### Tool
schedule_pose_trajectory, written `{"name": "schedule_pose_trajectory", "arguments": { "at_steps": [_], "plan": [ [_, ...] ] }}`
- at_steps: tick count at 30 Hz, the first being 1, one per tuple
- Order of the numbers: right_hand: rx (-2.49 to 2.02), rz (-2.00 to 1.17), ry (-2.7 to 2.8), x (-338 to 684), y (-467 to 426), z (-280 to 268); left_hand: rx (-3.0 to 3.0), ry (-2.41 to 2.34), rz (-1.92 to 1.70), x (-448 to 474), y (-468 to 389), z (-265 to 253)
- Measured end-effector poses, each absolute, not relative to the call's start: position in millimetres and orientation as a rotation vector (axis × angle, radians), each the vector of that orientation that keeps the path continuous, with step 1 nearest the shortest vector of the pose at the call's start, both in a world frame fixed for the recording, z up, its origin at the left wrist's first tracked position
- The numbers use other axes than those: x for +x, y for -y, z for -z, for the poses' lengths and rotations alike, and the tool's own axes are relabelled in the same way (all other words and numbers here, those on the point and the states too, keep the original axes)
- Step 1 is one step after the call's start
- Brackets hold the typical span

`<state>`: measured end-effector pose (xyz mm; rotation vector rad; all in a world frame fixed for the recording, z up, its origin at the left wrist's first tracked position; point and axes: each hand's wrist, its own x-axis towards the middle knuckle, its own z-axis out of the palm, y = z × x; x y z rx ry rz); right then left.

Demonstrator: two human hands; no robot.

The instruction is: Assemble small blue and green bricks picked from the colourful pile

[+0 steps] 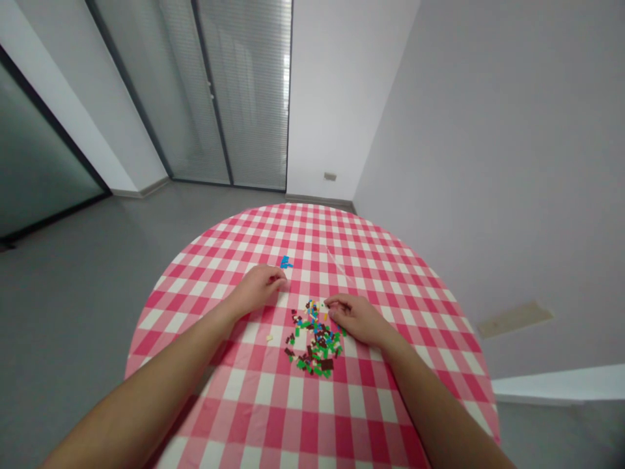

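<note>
My left hand (pixel 263 286) rests on the checked tablecloth, fingers curled with a gap at the thumb, and nothing shows in it. Just beyond its fingertips lies a small cluster of blue toy bricks (pixel 286 262). At the right edge of a loose pile of small toy bricks (pixel 319 348) is my right hand (pixel 359 318), its thumb and fingers apart. The pile mixes green, dark brown, blue, yellow and cream pieces. A yellow brick (pixel 325 316) lies close to the right thumb. One cream brick (pixel 269 338) sits alone left of the pile.
A red-and-white checked cloth (pixel 254 404) covers the round table. Beyond its far edge are a glass partition with blinds (pixel 249 98) and a white wall (pixel 342 98). A grey wall (pixel 498 163) stands close on the right; grey floor (pixel 141 241) shows at left.
</note>
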<state>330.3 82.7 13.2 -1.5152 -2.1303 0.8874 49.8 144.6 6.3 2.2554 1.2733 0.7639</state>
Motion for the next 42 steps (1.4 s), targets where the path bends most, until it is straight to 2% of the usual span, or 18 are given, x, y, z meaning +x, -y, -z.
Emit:
{"name": "schedule_pose_trajectory", "arguments": {
  "at_steps": [5,13,26,37,42],
  "plan": [
    [-1.509,-0.874,2.144,331,-83,-11,2.029,-1.576,-0.923,41,-164,12],
    [-1.483,-0.891,2.139,334,-85,-8,2.110,-1.714,-0.939,45,-175,26],
    [-1.488,-0.892,2.126,333,-83,-12,2.062,-1.643,-0.925,41,-175,27],
    [-1.513,-0.893,2.129,331,-82,-15,2.290,-1.681,-0.806,45,-173,22],
    [-1.503,-0.893,2.134,332,-83,-13,2.234,-1.667,-0.887,46,-172,21]
  ]
}}
